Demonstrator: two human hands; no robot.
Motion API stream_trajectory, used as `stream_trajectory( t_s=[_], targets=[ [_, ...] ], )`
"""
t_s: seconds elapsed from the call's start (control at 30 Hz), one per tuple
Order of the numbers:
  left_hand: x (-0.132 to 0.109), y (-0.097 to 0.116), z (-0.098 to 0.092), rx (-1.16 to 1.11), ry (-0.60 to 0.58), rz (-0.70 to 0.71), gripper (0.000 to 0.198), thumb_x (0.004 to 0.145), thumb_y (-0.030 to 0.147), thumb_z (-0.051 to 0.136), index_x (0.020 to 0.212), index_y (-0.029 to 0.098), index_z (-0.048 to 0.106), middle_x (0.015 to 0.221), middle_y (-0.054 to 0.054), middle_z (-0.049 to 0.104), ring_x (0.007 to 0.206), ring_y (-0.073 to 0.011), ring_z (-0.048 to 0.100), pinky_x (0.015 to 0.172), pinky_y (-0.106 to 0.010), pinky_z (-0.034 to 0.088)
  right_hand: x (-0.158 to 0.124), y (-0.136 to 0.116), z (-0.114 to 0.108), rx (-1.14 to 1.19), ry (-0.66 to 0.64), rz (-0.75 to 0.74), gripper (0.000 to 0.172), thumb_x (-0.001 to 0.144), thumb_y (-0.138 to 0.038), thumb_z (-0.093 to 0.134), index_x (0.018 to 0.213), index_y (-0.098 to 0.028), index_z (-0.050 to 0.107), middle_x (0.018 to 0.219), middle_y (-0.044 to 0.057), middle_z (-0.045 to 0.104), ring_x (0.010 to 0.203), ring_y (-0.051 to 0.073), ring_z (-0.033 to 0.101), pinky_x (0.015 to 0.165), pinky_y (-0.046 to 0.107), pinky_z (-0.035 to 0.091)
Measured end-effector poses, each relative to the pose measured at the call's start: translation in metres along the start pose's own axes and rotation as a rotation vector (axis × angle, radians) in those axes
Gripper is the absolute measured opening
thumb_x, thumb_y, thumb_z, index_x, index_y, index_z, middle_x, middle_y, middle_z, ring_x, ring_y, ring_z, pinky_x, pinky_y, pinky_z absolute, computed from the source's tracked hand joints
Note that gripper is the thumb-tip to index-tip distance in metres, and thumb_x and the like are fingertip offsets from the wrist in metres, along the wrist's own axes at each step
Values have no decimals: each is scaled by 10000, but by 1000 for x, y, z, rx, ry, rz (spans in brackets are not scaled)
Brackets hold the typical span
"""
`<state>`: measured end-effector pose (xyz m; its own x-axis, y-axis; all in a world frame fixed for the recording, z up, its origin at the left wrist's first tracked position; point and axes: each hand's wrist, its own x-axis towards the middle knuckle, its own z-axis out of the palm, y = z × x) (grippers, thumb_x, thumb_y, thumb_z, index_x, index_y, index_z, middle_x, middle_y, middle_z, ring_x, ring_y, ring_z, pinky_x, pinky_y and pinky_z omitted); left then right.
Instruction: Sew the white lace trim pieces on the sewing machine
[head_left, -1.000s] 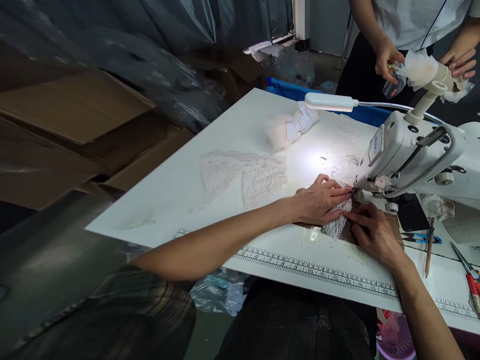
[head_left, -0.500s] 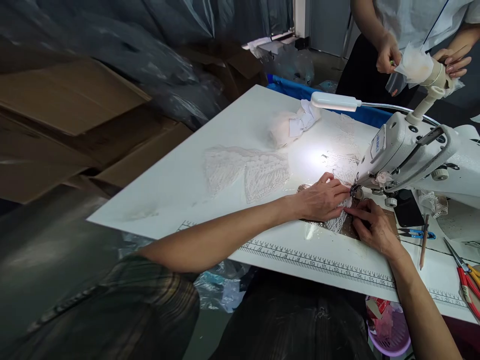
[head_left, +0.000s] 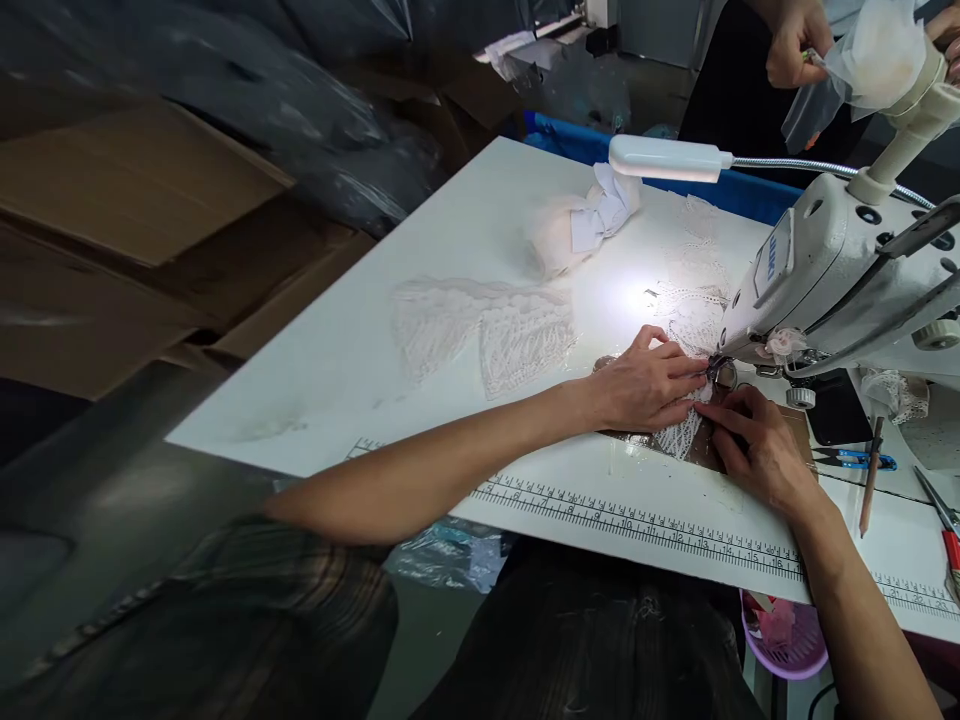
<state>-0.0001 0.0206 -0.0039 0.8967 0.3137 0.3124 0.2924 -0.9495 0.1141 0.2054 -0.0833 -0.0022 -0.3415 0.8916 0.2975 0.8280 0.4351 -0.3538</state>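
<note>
My left hand (head_left: 645,388) lies flat on a piece of white lace (head_left: 679,436), fingers stretched toward the needle of the white sewing machine (head_left: 840,270). On the lace's near side my right hand (head_left: 754,445) rests with its fingers pressed down at the presser foot (head_left: 721,372). Both hands pin the lace to the white table (head_left: 480,250). A lamp (head_left: 667,158) on a flexible neck lights the spot.
More lace pieces (head_left: 487,335) and a bundle of fabric (head_left: 577,228) lie further back on the table. Snips (head_left: 855,460), a pencil (head_left: 870,490) and scissors (head_left: 941,525) lie to the right. Another person's hands (head_left: 799,45) hold pale fabric at the top right. Cardboard boxes (head_left: 135,230) stand left.
My hands stay at the needle on the lace with barely any shift. The view has tilted, so the other person's hands sit higher in the picture.
</note>
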Motion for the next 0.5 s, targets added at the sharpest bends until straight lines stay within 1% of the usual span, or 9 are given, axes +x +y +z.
stream_trajectory(
  t_s=[0.17, 0.3, 0.5],
  targets=[
    [2, 3, 1, 8, -22, -67, 361, 999, 289, 386, 1261, 229, 627, 1358, -97, 617, 1098, -270, 586, 1007, -515, 297, -1, 0, 2, -48, -6, 27, 362, 916, -184, 485, 1193, -258, 706, 1000, 101, 587, 803, 203, 605, 712, 392, 585],
    [3, 6, 3, 41, -9, -108, 365, 1024, 309, 372, 1293, 233, 607, 1353, -91, 617, 1093, -268, 580, 1000, -507, 303, -1, 0, 6, -91, 22, 40, 377, 923, -193, 467, 1234, -248, 672, 1005, 109, 582, 791, 203, 604, 700, 385, 593],
    [6, 7, 9, 95, 27, -171, 403, 1054, 349, 315, 1262, 173, 611, 1346, -102, 613, 1120, -268, 578, 991, -475, 292, 1, 0, 10, -164, 48, 50, 367, 929, -206, 447, 1229, -199, 658, 989, 123, 583, 678, 168, 568, 582, 319, 546]
  ],
)
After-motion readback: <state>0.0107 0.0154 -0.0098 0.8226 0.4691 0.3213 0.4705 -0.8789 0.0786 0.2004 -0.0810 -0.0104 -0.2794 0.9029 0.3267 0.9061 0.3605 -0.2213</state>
